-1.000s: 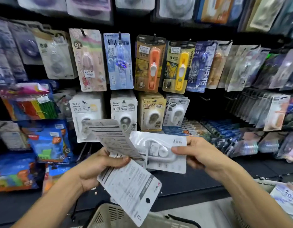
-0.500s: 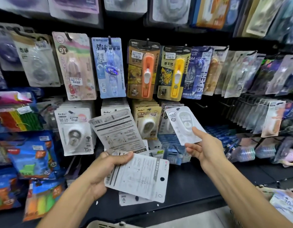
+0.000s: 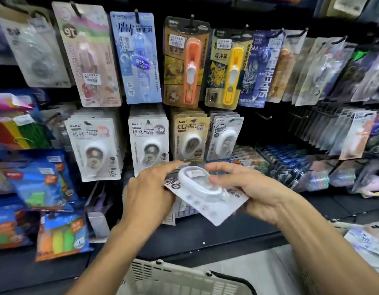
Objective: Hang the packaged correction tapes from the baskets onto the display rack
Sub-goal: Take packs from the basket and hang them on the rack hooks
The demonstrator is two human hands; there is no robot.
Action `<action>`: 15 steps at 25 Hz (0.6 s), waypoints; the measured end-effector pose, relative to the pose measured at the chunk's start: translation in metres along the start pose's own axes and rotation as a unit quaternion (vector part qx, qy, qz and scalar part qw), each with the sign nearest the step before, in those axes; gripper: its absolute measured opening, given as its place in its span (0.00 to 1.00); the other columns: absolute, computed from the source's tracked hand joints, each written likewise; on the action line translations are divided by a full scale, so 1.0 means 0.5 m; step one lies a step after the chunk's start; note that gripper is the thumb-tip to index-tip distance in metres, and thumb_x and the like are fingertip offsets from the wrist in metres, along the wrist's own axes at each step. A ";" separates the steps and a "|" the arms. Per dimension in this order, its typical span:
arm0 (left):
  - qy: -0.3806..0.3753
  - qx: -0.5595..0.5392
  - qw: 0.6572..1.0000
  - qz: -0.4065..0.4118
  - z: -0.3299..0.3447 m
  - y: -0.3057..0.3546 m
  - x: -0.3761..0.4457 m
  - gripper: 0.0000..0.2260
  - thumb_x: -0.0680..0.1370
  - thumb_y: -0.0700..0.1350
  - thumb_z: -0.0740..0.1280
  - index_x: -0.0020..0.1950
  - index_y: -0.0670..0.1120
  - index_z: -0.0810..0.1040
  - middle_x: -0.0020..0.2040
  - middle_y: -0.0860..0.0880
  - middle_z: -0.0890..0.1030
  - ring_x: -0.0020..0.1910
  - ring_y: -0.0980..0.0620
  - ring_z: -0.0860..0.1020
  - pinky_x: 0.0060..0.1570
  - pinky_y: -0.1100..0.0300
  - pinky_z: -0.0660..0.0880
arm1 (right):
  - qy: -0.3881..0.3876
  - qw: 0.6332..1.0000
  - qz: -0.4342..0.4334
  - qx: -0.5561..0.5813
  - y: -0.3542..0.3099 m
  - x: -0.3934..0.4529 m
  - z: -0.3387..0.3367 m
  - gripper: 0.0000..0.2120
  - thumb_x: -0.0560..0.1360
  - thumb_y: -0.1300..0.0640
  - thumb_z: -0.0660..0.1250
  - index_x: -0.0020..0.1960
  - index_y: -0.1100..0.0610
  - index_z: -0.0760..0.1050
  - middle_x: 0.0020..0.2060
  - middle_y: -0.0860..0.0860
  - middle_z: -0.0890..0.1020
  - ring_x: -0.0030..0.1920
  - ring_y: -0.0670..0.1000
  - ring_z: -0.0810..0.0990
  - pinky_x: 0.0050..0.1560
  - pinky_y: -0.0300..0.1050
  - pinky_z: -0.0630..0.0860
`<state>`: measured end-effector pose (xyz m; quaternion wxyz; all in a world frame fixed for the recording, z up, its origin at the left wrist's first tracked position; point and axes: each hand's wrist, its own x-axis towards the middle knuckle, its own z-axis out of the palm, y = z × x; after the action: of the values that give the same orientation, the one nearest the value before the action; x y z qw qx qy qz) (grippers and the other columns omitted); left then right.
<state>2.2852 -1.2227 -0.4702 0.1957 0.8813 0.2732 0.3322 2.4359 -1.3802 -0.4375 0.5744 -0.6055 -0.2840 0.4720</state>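
My left hand (image 3: 149,194) holds a small stack of packaged correction tapes (image 3: 207,207) in front of the display rack (image 3: 258,133). The top packet shows a white tape dispenser under a clear blister (image 3: 195,182). My right hand (image 3: 254,188) grips that top packet from the right, thumb on the blister and fingers under the card. Just above my hands, rows of white and tan correction tape packets (image 3: 149,141) hang on the rack's hooks. A beige basket (image 3: 184,277) sits below my arms; its contents are out of sight.
A bare black hook (image 3: 264,117) juts out right of the grey packets (image 3: 224,135). Longer pen-style packets (image 3: 186,62) fill the row above. Coloured stationery packs (image 3: 43,182) hang at left. A second basket holding packets (image 3: 367,243) is at lower right. A dark shelf ledge (image 3: 205,237) runs below.
My right hand, which held one packet up by the rack's grey row, has dropped back to the stack. My left hand turned the stack from card backs to blister side up.
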 end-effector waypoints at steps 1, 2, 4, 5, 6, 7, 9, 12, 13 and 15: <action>0.001 0.010 0.999 -0.033 -0.003 -0.013 0.005 0.23 0.75 0.47 0.70 0.64 0.70 0.76 0.52 0.53 0.87 0.48 0.42 0.84 0.47 0.50 0.81 | 0.017 0.999 -0.048 -0.014 -0.001 -0.005 -0.012 0.23 0.66 0.58 0.79 0.60 0.52 0.79 0.50 0.62 0.85 0.42 0.58 0.82 0.41 0.49 0.78; -0.011 -0.026 0.996 -0.083 -0.008 -0.023 0.010 0.20 0.76 0.45 0.72 0.64 0.65 0.79 0.49 0.52 0.86 0.45 0.44 0.83 0.48 0.49 0.81 | 0.033 0.995 -0.093 -0.028 -0.003 -0.010 -0.027 0.21 0.67 0.58 0.78 0.58 0.51 0.79 0.49 0.63 0.85 0.43 0.57 0.83 0.43 0.48 0.78; -0.048 -0.190 0.963 -0.183 -0.019 -0.030 0.019 0.13 0.76 0.40 0.74 0.58 0.55 0.84 0.48 0.51 0.87 0.42 0.50 0.84 0.46 0.53 0.82 | 0.089 0.980 -0.169 -0.063 0.000 -0.012 -0.057 0.20 0.69 0.55 0.79 0.58 0.49 0.77 0.50 0.58 0.86 0.45 0.56 0.84 0.45 0.46 0.79; -0.057 -0.281 0.930 -0.232 -0.020 -0.030 0.020 0.11 0.76 0.37 0.74 0.54 0.52 0.85 0.47 0.50 0.88 0.40 0.52 0.86 0.40 0.56 0.83 | 0.126 0.969 -0.201 -0.072 0.005 -0.008 -0.070 0.20 0.70 0.54 0.79 0.58 0.49 0.76 0.51 0.54 0.87 0.48 0.55 0.85 0.44 0.47 0.80; -0.063 -0.349 0.894 -0.274 -0.022 -0.024 0.020 0.11 0.76 0.34 0.73 0.52 0.49 0.84 0.46 0.49 0.88 0.37 0.53 0.86 0.33 0.60 0.81 | 0.162 0.958 -0.225 -0.070 0.010 -0.001 -0.082 0.18 0.71 0.54 0.77 0.58 0.49 0.75 0.53 0.52 0.86 0.50 0.56 0.86 0.42 0.47 0.81; -0.066 -0.392 0.866 -0.303 -0.023 -0.021 0.019 0.10 0.76 0.32 0.73 0.52 0.46 0.84 0.44 0.48 0.88 0.35 0.53 0.86 0.28 0.61 0.80 | 0.198 0.948 -0.239 -0.067 0.015 0.010 -0.095 0.16 0.73 0.56 0.76 0.58 0.48 0.75 0.53 0.52 0.86 0.51 0.56 0.86 0.41 0.46 0.82; -0.059 -0.439 0.832 -0.332 -0.021 -0.017 0.017 0.11 0.76 0.31 0.72 0.54 0.44 0.83 0.42 0.47 0.88 0.35 0.51 0.87 0.26 0.62 0.79 | 0.264 0.931 -0.248 -0.048 0.020 0.032 -0.120 0.14 0.76 0.60 0.73 0.57 0.47 0.75 0.52 0.52 0.87 0.50 0.54 0.86 0.39 0.42 0.81; -0.038 -0.475 0.810 -0.343 -0.027 -0.016 0.018 0.11 0.76 0.31 0.72 0.55 0.43 0.83 0.44 0.45 0.88 0.37 0.49 0.87 0.27 0.60 0.80 | 0.319 0.918 -0.234 -0.020 0.026 0.064 -0.142 0.14 0.77 0.62 0.72 0.57 0.48 0.76 0.52 0.52 0.87 0.46 0.47 0.86 0.37 0.37 0.79; -0.035 -0.484 0.804 -0.344 -0.029 -0.016 0.019 0.10 0.76 0.31 0.72 0.54 0.43 0.83 0.43 0.45 0.88 0.36 0.49 0.87 0.26 0.60 0.80 | 0.334 0.914 -0.229 -0.016 0.027 0.071 -0.143 0.14 0.77 0.62 0.72 0.57 0.48 0.76 0.52 0.52 0.86 0.44 0.45 0.86 0.36 0.35 0.78; -0.032 -0.500 0.795 -0.342 -0.030 -0.018 0.020 0.09 0.76 0.31 0.72 0.51 0.44 0.83 0.41 0.45 0.88 0.33 0.50 0.86 0.24 0.59 0.79 | 0.338 0.912 -0.230 -0.015 0.028 0.080 -0.146 0.13 0.76 0.62 0.73 0.56 0.48 0.78 0.52 0.51 0.86 0.43 0.44 0.86 0.36 0.35 0.78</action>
<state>2.2780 -1.2071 -0.4593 0.7184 0.5203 0.3465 0.3051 2.5146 -1.3786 -0.4686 0.7195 -0.6554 -0.2118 0.0893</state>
